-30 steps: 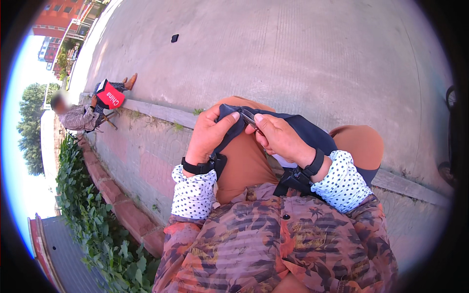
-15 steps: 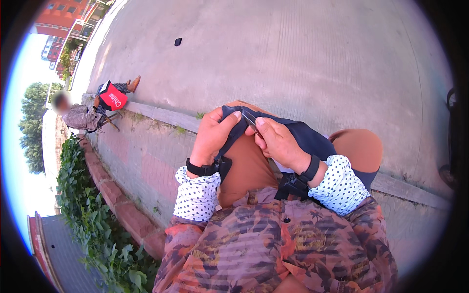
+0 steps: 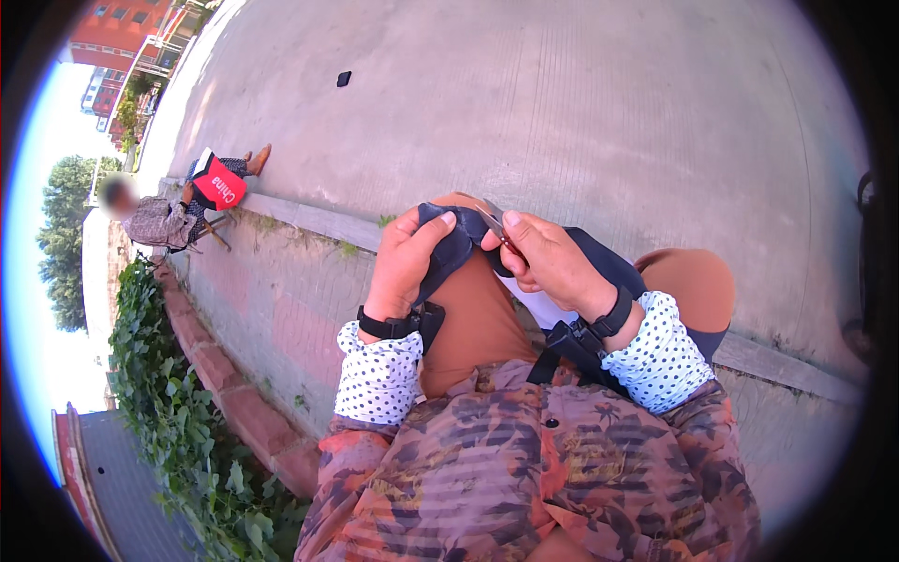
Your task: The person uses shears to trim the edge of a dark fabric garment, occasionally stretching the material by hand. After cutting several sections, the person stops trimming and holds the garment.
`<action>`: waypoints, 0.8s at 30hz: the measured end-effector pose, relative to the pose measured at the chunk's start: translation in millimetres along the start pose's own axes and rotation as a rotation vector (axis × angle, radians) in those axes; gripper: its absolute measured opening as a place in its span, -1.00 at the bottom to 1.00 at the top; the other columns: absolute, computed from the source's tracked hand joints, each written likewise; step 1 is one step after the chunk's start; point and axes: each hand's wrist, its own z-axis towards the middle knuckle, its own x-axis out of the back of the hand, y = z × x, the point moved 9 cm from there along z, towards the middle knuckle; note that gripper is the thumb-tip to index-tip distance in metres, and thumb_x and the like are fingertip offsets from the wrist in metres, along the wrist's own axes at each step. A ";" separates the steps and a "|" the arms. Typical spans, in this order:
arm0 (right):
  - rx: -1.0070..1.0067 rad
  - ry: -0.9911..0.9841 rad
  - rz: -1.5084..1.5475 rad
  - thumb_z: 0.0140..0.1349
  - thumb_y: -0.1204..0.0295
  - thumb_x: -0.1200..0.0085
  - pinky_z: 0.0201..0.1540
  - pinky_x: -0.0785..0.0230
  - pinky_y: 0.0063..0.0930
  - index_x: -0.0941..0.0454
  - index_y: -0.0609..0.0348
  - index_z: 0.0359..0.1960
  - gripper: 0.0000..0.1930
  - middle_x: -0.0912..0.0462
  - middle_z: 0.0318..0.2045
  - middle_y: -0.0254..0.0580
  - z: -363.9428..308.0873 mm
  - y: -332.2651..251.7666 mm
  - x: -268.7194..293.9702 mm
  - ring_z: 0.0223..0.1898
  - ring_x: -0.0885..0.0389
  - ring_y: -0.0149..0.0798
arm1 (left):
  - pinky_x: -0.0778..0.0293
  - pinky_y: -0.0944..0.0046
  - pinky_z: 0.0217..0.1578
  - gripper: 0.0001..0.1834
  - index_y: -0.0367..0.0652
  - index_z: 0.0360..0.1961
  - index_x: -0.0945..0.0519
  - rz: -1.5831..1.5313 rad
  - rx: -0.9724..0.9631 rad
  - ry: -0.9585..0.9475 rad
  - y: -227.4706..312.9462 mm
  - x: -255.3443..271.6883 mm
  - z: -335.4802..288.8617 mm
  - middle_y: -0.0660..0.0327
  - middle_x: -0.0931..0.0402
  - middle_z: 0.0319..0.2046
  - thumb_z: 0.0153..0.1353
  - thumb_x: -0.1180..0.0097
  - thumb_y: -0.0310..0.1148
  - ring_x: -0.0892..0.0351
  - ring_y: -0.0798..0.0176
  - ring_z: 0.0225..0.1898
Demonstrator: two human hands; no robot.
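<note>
My left hand (image 3: 405, 260) pinches a folded edge of dark navy cloth (image 3: 449, 253) between thumb and fingers, above my left thigh. Closed around a pair of small scissors (image 3: 499, 229) is my right hand (image 3: 546, 262). The pointed metal blades angle up and left, just off the cloth edge, and a dark red part shows under my fingers. The cloth stretches across my lap beneath the right hand toward my right knee, with a pale section (image 3: 538, 302) showing below that hand. My fingers hide most of the scissors' handles.
A person (image 3: 159, 221) with a red bag (image 3: 218, 184) on the lap sits to the left. A small black object (image 3: 344, 79) lies on the concrete (image 3: 562, 112). Leafy plants (image 3: 187, 431) grow behind a low brick edging (image 3: 220, 379). A dark wheeled thing (image 3: 860, 332) stands far right.
My right hand and the scissors have drawn back slightly to the right, away from the cloth edge. The left hand keeps its hold nearly in place, and more pale cloth shows.
</note>
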 end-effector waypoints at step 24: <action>-0.042 -0.007 -0.199 0.55 0.07 0.31 -0.55 -0.19 -0.61 -0.53 0.25 -0.20 -0.51 -0.37 -0.60 -0.44 0.8 18.0 -2.2 -0.60 -0.27 -0.55 | -0.51 0.47 -0.25 -0.85 -0.26 -0.18 -0.66 0.122 -0.037 -0.046 -5.8 -2.4 0.2 0.30 -0.67 -0.30 0.38 -0.09 -0.43 -0.60 0.51 -0.31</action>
